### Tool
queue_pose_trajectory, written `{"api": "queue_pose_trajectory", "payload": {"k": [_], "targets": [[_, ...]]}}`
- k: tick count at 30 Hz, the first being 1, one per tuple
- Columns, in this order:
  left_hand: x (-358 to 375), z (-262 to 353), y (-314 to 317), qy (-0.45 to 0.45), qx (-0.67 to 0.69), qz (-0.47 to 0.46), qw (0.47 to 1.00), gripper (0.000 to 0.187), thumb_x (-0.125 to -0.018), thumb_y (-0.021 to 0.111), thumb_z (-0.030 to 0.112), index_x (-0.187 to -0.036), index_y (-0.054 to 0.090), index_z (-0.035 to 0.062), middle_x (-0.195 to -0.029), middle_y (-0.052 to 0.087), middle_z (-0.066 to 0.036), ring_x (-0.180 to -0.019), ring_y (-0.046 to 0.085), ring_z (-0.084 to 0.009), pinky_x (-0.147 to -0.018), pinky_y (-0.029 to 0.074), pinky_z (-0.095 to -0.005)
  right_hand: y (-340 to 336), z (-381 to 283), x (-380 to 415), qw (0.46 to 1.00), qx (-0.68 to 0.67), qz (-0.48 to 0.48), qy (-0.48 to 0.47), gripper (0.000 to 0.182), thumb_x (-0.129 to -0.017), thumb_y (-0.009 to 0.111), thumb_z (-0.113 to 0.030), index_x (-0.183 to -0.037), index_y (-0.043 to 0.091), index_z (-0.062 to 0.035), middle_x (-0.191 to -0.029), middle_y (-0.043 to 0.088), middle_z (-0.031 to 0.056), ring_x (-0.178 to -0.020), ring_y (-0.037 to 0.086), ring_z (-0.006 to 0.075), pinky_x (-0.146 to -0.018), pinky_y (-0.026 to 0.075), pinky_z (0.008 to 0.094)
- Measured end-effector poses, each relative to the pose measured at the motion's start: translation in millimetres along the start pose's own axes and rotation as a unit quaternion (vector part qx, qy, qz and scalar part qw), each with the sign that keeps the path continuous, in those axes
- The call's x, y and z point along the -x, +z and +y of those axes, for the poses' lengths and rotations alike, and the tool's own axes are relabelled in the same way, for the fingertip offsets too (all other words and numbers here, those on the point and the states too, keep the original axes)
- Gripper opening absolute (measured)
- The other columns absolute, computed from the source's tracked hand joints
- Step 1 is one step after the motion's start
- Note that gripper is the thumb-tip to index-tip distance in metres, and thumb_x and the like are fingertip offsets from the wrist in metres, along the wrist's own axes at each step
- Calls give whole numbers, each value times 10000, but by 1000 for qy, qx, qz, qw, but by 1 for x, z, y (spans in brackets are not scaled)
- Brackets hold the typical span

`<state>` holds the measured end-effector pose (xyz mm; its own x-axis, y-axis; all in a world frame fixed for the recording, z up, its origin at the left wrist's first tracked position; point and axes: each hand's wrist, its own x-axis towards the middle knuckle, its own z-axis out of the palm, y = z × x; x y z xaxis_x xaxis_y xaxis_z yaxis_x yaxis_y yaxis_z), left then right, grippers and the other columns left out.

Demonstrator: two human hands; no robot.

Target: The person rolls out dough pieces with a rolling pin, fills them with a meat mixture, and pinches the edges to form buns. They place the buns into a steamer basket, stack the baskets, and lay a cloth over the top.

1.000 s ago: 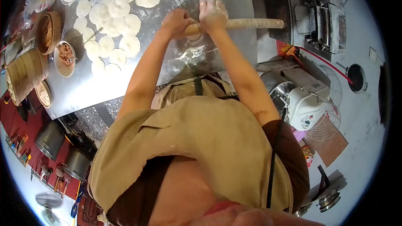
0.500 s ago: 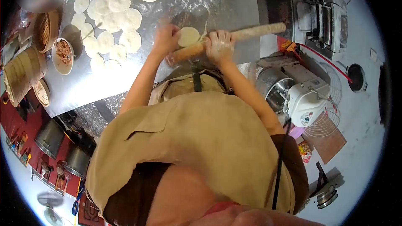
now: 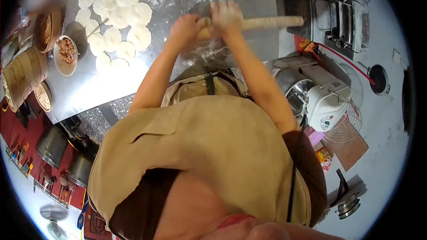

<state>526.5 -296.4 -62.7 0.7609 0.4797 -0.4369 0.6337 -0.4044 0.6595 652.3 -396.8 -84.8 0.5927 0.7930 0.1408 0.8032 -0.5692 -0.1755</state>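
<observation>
My right hand (image 3: 227, 17) presses on a long wooden rolling pin (image 3: 273, 22), fingers stretched forward over it and slightly blurred. The pin lies across the steel table, its far end reaching past the right edge. My left hand (image 3: 185, 29) is curled by the pin's left end, at the edge of a small round of dough (image 3: 205, 22). Most of that round is hidden under the pin and between my hands. Left of my hands, several flat dough rounds (image 3: 119, 6) lie overlapping on the table.
The floured steel table (image 3: 173, 62) bears a bowl of minced filling (image 3: 66, 53) with a utensil, at left. Bamboo steamers (image 3: 46, 29) stand at the left edge. To the right are a dough roller machine (image 3: 344, 22) and a white stand mixer (image 3: 327, 102).
My right hand has pushed the rolling pin forward, away from my body, over the dough round. My left hand has shifted slightly right, towards the pin.
</observation>
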Motion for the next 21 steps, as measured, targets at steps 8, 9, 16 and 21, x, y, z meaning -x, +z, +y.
{"api": "queue_pose_trajectory", "payload": {"k": [8, 9, 16, 21], "targets": [[45, -25, -14, -43, 118, 28, 992, 305, -775, 599, 282, -947, 638, 33, -906, 645, -174, -812, 619, -350, -714, 484, -397, -28, 5, 71, 997, 19, -6, -68, 234, -805, 517, -335, -806, 608, -119, -810, 565, 83, -788, 543, 272, -702, 402, 424], [52, -14, -17, -79, 114, -25, 990, 304, -768, 590, 271, -957, 644, 39, -951, 645, -164, -850, 617, -353, -753, 487, -411, -24, 2, 71, 998, 29, -5, -53, 243, -817, 510, -343, -799, 607, -121, -820, 566, 85, -794, 540, 269, -704, 396, 425], [31, -53, -23, -19, 97, 29, 995, 233, -806, 609, 206, -941, 658, 22, -833, 666, -127, -736, 630, -232, -668, 487, -326, -33, -10, 54, 998, -10, 26, -63, 291, -857, 480, -360, -780, 574, -96, -834, 563, 99, -844, 538, 278, -745, 397, 440], [46, -55, -24, -37, 182, 72, 980, 295, -851, 594, 272, -968, 654, 8, -780, 658, -97, -689, 603, -151, -641, 479, -299, -30, -20, 46, 997, 20, -39, -67, 288, -876, 467, -338, -809, 606, -94, -828, 561, 97, -824, 527, 267, -736, 400, 427]]}}
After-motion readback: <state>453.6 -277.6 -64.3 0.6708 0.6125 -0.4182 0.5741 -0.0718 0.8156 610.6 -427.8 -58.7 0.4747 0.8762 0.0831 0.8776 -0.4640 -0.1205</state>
